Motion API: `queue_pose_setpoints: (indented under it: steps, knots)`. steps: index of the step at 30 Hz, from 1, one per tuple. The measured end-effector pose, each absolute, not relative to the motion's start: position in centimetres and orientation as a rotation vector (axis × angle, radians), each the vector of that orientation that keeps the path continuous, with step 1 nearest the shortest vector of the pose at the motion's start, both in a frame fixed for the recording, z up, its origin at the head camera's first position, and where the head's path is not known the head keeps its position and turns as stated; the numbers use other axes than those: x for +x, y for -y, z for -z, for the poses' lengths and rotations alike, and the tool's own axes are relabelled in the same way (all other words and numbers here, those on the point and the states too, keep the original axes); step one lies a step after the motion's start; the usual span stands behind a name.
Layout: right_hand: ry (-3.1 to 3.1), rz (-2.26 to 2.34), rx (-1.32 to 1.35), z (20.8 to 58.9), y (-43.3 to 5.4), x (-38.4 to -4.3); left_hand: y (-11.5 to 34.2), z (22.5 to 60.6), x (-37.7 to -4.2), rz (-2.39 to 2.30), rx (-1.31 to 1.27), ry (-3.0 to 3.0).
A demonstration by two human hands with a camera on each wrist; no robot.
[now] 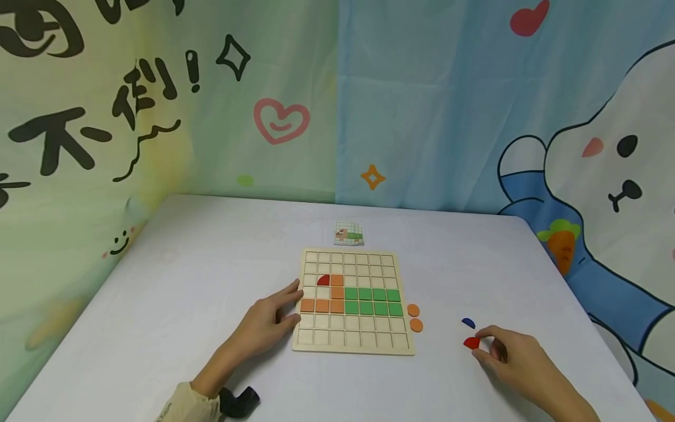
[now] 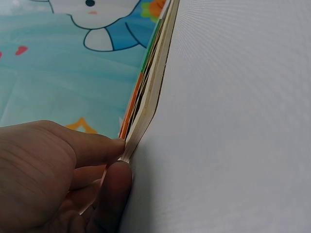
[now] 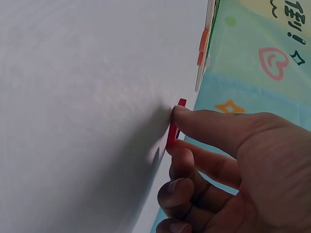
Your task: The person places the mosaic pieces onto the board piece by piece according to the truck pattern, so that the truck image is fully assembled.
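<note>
A wooden grid board (image 1: 353,340) lies flat on the table, with green squares (image 1: 371,301), orange squares (image 1: 322,305) and a red quarter-circle (image 1: 324,281) set in its cells. My left hand (image 1: 263,325) touches the board's left edge with its fingertips; in the left wrist view the thumb and a finger (image 2: 99,149) meet the side of the board. Off to the right, my right hand (image 1: 519,363) pinches a red rounded tile (image 1: 471,343) between thumb and forefinger. Seen edge-on in the right wrist view, that red tile (image 3: 172,133) is thin. Just beyond it is a blue half-round tile (image 1: 468,323).
Two orange discs (image 1: 413,310) lie beside the board's right edge. Behind the board is a small picture card (image 1: 348,233) with a coloured grid pattern. The white table (image 1: 237,246) ends at a printed curtain (image 1: 422,117). A black object (image 1: 239,402) sits by the left sleeve.
</note>
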State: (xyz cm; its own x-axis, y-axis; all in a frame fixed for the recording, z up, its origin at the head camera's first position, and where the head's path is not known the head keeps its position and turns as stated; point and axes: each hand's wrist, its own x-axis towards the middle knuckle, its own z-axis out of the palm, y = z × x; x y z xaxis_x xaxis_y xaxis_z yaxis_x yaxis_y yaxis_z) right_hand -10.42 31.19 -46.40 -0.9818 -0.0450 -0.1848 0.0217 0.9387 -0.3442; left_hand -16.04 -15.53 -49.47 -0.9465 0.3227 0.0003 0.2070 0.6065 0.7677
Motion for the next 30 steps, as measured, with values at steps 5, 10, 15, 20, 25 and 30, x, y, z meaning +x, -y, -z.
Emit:
queue_pose_setpoints:
  steps: [5, 10, 15, 20, 25, 30]
  knots:
    - [-2.918, 0.516, -0.021, 46.5, -31.4, -10.3, 15.5, 49.4, -16.0, -1.273, 0.445, -2.683]
    - [-2.92, 0.519, -0.014, 46.6, -31.5, -10.4, 15.5, 49.3, -16.0, -1.272, 0.441, -2.685]
    - [-2.894, 0.527, 0.021, 46.6, -31.3, -10.5, 15.4, 49.3, -15.9, -1.266, 0.433, -2.683]
    - [-2.908, 0.514, 0.023, 46.5, -31.2, -10.5, 15.5, 49.3, -15.9, -1.274, 0.45, -2.686]
    - [-2.929, 0.519, 0.016, 46.2, -30.6, -10.6, 15.6, 49.3, -15.9, -1.28, 0.471, -2.687]
    - [-2.941, 0.542, 0.003, 45.8, -29.7, -10.7, 15.7, 49.4, -15.9, -1.282, 0.492, -2.689]
